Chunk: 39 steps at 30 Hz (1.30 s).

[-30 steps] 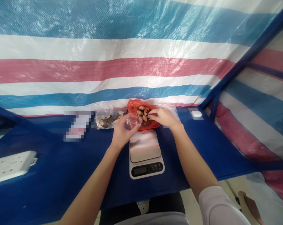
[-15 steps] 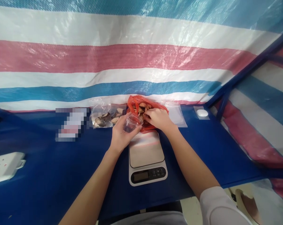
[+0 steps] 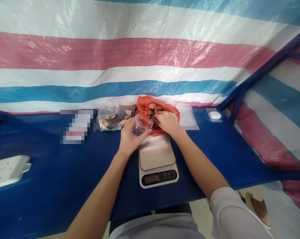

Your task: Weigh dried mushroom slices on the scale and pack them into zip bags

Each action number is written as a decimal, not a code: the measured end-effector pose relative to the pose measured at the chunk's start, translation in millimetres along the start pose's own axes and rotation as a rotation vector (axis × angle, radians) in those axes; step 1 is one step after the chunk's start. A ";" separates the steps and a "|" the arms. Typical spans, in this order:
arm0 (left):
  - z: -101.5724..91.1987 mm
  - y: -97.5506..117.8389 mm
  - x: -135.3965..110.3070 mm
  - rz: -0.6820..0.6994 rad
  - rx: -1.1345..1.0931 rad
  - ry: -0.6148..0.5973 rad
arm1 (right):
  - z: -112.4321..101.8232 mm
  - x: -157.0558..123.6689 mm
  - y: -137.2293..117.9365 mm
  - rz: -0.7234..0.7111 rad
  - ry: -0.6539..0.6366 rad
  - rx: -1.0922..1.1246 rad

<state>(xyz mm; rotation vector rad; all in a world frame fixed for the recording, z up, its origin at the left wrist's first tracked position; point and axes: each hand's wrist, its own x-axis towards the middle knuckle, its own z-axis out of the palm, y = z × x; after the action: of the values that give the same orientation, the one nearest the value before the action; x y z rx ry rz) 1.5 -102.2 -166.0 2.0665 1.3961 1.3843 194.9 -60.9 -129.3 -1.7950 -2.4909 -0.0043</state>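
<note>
- Left hand [image 3: 130,137] is closed around a small clear bag [image 3: 142,124], thumb on one side and fingers on the other. It holds the bag in the air, above the far edge of the scale and just beside the red bag.
- That grip appears to pinch the mouth of the small clear bag open and tilt it toward the right hand, so the opening stays wide. I cannot tell whether anything is in it.
- Right hand [image 3: 168,122] is palm down with its fingers curled into the red bag [image 3: 174,111]. The fingertips are buried among the contents, so I cannot tell whether they grip a piece.
- The red bag lies on the worktop [image 3: 52,172] against the striped tarp [image 3: 140,49]. Its mouth is spread open toward the person, and brown and tan shell-like pieces [image 3: 152,106] are heaped inside it.
- A kitchen scale [image 3: 157,156] sits directly below and in front of both hands. Its steel plate is bare and its display [image 3: 151,178] faces the person.
- A larger clear bag [image 3: 110,118] lies left of the red one and holds a small heap of similar brown pieces.
- Flat clear bags [image 3: 189,118] lie right of the red bag and look unfilled.
- Farther right is a small white object [image 3: 215,115] on a clear sleeve.
- Well to the left are a blurred-out item [image 3: 76,127] and a white power strip [image 3: 5,167] at the worktop's edge.
</note>
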 end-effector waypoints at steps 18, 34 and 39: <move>1.2 1.7 -1.4 0.025 -0.115 0.020 | -22.8 -2.9 22.4 -0.105 0.070 0.643; -1.5 6.8 -3.5 0.104 -0.192 -0.044 | -61.9 -28.2 -7.4 -0.272 0.028 0.938; -2.0 6.1 -4.9 0.102 -0.202 -0.076 | -60.3 -28.9 -17.7 -0.296 0.052 0.679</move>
<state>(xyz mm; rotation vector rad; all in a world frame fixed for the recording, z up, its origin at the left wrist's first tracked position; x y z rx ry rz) 2.9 -109.8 -163.6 2.0591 1.0865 1.4073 190.6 -96.5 -70.2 -1.1319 -2.2889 0.6758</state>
